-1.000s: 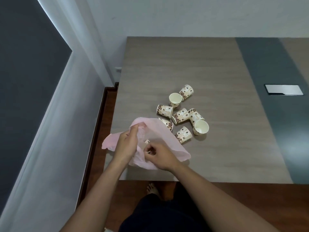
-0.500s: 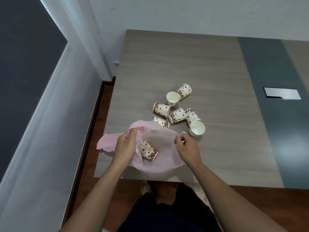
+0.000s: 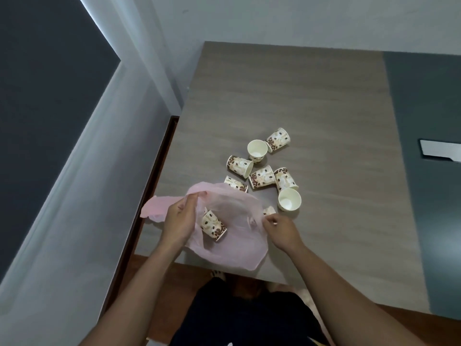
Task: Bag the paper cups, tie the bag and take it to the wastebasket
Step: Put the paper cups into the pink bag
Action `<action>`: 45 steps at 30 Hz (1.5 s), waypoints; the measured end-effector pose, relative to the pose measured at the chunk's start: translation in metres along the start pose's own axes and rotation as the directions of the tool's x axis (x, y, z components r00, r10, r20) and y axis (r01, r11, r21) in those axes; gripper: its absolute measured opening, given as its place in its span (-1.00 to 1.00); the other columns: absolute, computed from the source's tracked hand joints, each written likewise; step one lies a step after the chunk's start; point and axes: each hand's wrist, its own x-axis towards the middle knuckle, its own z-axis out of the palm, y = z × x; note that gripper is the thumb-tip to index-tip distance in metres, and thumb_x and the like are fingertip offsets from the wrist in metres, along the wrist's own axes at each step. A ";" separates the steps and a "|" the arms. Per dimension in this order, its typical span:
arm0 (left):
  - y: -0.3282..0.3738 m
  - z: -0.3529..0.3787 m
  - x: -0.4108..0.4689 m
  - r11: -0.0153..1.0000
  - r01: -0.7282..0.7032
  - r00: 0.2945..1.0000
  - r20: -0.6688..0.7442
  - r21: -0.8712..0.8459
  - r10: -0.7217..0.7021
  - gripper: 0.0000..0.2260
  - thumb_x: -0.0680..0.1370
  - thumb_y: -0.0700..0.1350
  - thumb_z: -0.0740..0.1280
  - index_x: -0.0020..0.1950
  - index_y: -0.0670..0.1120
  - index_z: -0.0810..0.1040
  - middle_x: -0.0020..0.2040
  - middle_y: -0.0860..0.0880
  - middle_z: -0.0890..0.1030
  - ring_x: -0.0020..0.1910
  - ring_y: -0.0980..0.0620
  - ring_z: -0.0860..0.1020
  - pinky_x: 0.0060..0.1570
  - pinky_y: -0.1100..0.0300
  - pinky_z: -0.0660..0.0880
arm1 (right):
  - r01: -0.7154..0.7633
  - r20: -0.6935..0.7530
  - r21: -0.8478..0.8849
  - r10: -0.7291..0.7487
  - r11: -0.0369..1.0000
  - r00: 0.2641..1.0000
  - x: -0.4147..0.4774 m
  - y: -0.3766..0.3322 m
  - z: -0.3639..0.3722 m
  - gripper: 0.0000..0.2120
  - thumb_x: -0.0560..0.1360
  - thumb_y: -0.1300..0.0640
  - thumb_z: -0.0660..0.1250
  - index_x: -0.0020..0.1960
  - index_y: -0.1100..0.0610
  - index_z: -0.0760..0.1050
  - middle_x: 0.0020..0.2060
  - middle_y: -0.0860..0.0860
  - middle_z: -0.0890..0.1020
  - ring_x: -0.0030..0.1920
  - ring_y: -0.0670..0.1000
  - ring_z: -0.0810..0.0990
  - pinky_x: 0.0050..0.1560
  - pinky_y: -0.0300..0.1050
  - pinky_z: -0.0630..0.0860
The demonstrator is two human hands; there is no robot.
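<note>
Head view: pink bag point(image 3: 232, 248) is held open at the table point(image 3: 299, 101) edge by left hand point(image 3: 178, 221); 1 cup point(image 3: 213, 224) inside. Right hand point(image 3: 280, 229) is pinched on another cup point(image 3: 269, 211); 7 cups point(image 3: 263, 177) are scattered beyond.

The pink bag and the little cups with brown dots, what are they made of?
The pink bag looks like thin, soft plastic: you can see the cup inside it through its crinkled, half-clear skin. The cups on the table look like paper: stiff, matte, plain cream inside, with printed brown coffee beans outside. A waxy lining cannot be told from here.
</note>
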 end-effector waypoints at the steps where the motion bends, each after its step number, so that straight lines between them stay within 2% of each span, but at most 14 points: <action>1: 0.001 0.006 -0.005 1.000 0.002 1.000 -0.017 -0.005 -0.002 -0.61 0.74 0.17 0.25 0.02 -0.02 0.78 -0.36 0.06 0.61 -0.19 -0.02 0.61 -0.16 0.10 0.51 | 0.052 0.006 -0.026 -0.052 0.998 0.999 -0.002 -0.005 -0.006 -0.77 0.67 0.10 0.38 0.02 0.18 0.78 -0.04 0.08 0.81 -0.01 0.10 0.75 -0.06 -0.11 0.52; 4: 0.003 0.022 -0.016 0.999 0.020 0.998 -0.056 -0.033 -0.022 -0.62 0.73 0.18 0.27 -0.06 0.00 0.75 -0.32 0.11 0.67 -0.14 -0.02 0.63 -0.13 0.10 0.52 | 0.217 -0.025 -0.112 -0.221 0.970 0.975 -0.006 -0.023 -0.022 -0.69 0.63 0.00 0.33 -0.18 0.11 0.70 -0.20 0.06 0.74 -0.20 0.03 0.71 -0.08 0.03 0.66; 8: 0.006 0.037 -0.028 0.995 0.053 0.994 -0.095 -0.087 -0.061 -0.45 0.69 0.26 0.30 0.08 -0.24 0.69 -0.20 -0.13 0.59 -0.17 -0.07 0.58 -0.11 0.06 0.52 | 0.374 -0.181 -0.166 -0.401 0.912 0.898 -0.012 -0.050 -0.049 -0.71 0.67 0.00 0.38 -0.20 0.08 0.57 -0.19 0.02 0.63 -0.23 0.00 0.58 -0.17 -0.08 0.43; 12: 0.011 0.041 -0.029 0.992 0.046 0.994 -0.096 -0.116 -0.058 -0.40 0.68 0.25 0.31 0.09 -0.35 0.63 -0.18 -0.16 0.54 -0.17 -0.06 0.53 -0.16 0.07 0.46 | 0.522 -0.309 -0.111 -0.528 0.846 0.791 -0.020 -0.076 -0.067 -0.67 0.67 0.08 0.41 -0.24 0.03 0.44 -0.29 -0.08 0.51 -0.30 -0.08 0.43 -0.22 -0.23 0.30; 15: 0.018 0.036 -0.022 0.992 0.036 0.995 -0.092 -0.124 -0.048 -0.54 0.70 0.23 0.31 -0.02 -0.17 0.66 -0.13 -0.10 0.64 -0.06 -0.10 0.60 -0.08 0.06 0.51 | 0.593 -0.134 -0.046 -0.593 0.804 0.794 -0.024 -0.088 -0.060 -0.67 0.70 0.04 0.38 -0.23 0.02 0.46 -0.31 -0.08 0.55 -0.30 -0.10 0.49 -0.21 -0.28 0.34; 17: 0.026 0.031 -0.023 0.993 0.023 0.996 -0.088 -0.119 -0.033 -0.66 0.74 0.18 0.28 -0.04 -0.02 0.63 -0.11 -0.02 0.66 -0.03 -0.08 0.63 -0.08 0.09 0.51 | 0.604 0.046 -0.041 -0.602 0.796 0.797 -0.030 -0.093 -0.045 -0.69 0.70 0.02 0.36 -0.20 0.07 0.53 -0.25 -0.05 0.61 -0.27 -0.08 0.54 -0.20 -0.22 0.39; 21: 0.031 0.027 -0.023 0.986 0.045 0.996 -0.073 -0.160 -0.057 -0.66 0.73 0.23 0.23 -0.06 0.08 0.63 -0.08 -0.01 0.68 -0.02 0.01 0.63 -0.04 0.07 0.53 | 0.569 0.358 -0.060 -0.514 0.820 0.779 -0.030 -0.092 -0.004 -0.73 0.68 -0.02 0.33 -0.09 0.11 0.64 -0.17 0.00 0.73 -0.16 0.00 0.64 -0.08 -0.02 0.56; 26: 0.027 0.023 -0.020 0.967 0.079 0.995 -0.033 -0.244 -0.090 -0.61 0.74 0.22 0.23 0.19 0.00 0.75 0.00 -0.01 0.76 0.03 0.01 0.69 0.05 0.06 0.63 | 0.566 0.498 -0.081 -0.459 0.820 0.736 -0.026 -0.101 0.030 -0.79 0.67 0.15 0.28 -0.14 0.02 0.51 -0.11 0.07 0.69 -0.13 0.07 0.56 -0.14 -0.05 0.40; 30: 0.027 0.012 -0.016 0.941 0.119 0.993 0.015 -0.316 -0.120 -0.56 0.70 0.25 0.28 0.20 -0.06 0.77 0.05 -0.16 0.81 0.10 -0.17 0.77 0.19 -0.14 0.68 | 0.560 0.524 -0.070 -0.448 0.825 0.725 -0.021 -0.115 0.041 -0.77 0.62 0.20 0.25 0.10 0.32 0.61 0.04 0.26 0.72 -0.01 0.23 0.63 0.05 0.13 0.59; 32: 0.023 0.006 -0.012 0.959 0.079 0.997 0.004 -0.271 -0.081 -0.48 0.66 0.31 0.29 0.15 -0.12 0.77 0.02 -0.26 0.78 0.10 -0.26 0.76 0.14 -0.13 0.68 | 0.562 0.512 -0.054 -0.460 0.826 0.725 -0.017 -0.120 0.040 -0.73 0.62 0.13 0.27 0.11 0.29 0.65 0.16 0.23 0.69 0.19 0.21 0.62 0.22 0.05 0.55; 35: 0.018 0.000 -0.005 0.974 0.040 0.997 -0.053 -0.224 -0.053 -0.43 0.67 0.30 0.29 0.15 -0.22 0.72 -0.02 -0.33 0.72 0.06 -0.31 0.73 0.00 -0.06 0.63 | 0.521 0.467 -0.037 -0.447 0.853 0.763 -0.010 -0.118 0.027 -0.78 0.66 -0.02 0.35 0.15 0.02 0.74 0.45 0.05 0.60 0.54 -0.02 0.48 0.51 0.00 0.45; 37: 0.017 -0.001 -0.002 0.977 0.025 0.998 -0.058 -0.212 -0.038 -0.50 0.67 0.29 0.30 0.13 -0.13 0.75 0.01 -0.31 0.74 0.08 -0.30 0.74 0.09 -0.19 0.69 | 0.482 0.439 -0.007 -0.430 0.876 0.789 -0.006 -0.111 0.009 -0.79 0.67 -0.07 0.37 0.10 -0.04 0.76 0.37 -0.06 0.67 0.40 -0.10 0.60 0.41 -0.07 0.54; 41: 0.019 0.002 0.000 0.977 0.035 0.998 -0.043 -0.210 -0.045 -0.56 0.66 0.27 0.33 0.12 -0.09 0.75 0.00 -0.25 0.76 0.10 -0.27 0.73 0.15 -0.23 0.68 | 0.357 0.239 -0.015 -0.344 0.934 0.908 0.004 -0.091 -0.033 -0.73 0.69 -0.03 0.33 -0.11 -0.01 0.71 -0.11 -0.08 0.78 -0.20 -0.08 0.76 -0.03 -0.05 0.66; 45: 0.024 0.010 0.001 0.979 0.039 0.998 -0.043 -0.200 -0.048 -0.63 0.69 0.21 0.32 0.06 -0.05 0.74 -0.04 -0.25 0.72 0.04 -0.20 0.70 0.00 -0.03 0.60 | 0.189 -0.123 -0.192 -0.215 0.963 0.969 0.024 -0.055 -0.050 -0.75 0.62 -0.05 0.32 -0.14 0.01 0.67 -0.08 -0.03 0.70 -0.14 0.00 0.68 -0.06 -0.05 0.60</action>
